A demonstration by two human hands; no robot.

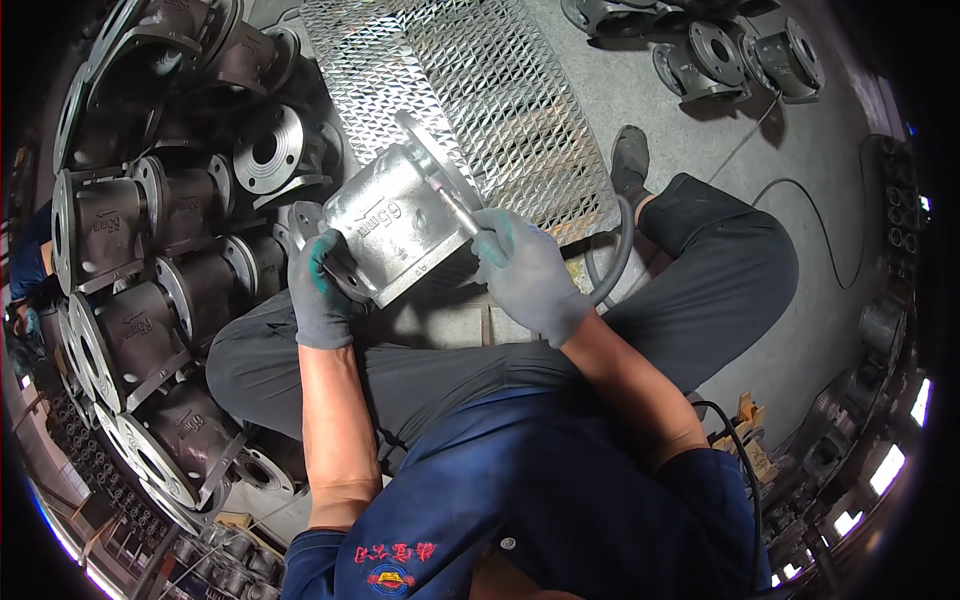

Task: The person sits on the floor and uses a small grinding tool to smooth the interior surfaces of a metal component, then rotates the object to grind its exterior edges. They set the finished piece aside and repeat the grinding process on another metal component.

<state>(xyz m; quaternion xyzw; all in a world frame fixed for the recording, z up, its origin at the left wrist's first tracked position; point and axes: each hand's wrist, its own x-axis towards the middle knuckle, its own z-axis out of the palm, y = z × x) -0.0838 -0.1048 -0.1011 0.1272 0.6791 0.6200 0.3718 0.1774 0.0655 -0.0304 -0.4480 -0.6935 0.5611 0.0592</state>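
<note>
A silvery flanged valve body casting with raised lettering is tilted above my lap. My left hand, in a grey glove with green patches, is closed round the flange at its left end. In a matching glove, my right hand grips a slim die grinder with a pinkish tip. That tip lies at the inner side of the casting's upper right flange; whether it touches the metal I cannot tell. My fingers hide most of the grinder's body.
Similar castings are stacked high on my left, close to my left knee. Ahead lies a patterned metal plate on the concrete floor. A grey hose curves beside my right hand. More castings stand at the far right, near a thin black cable.
</note>
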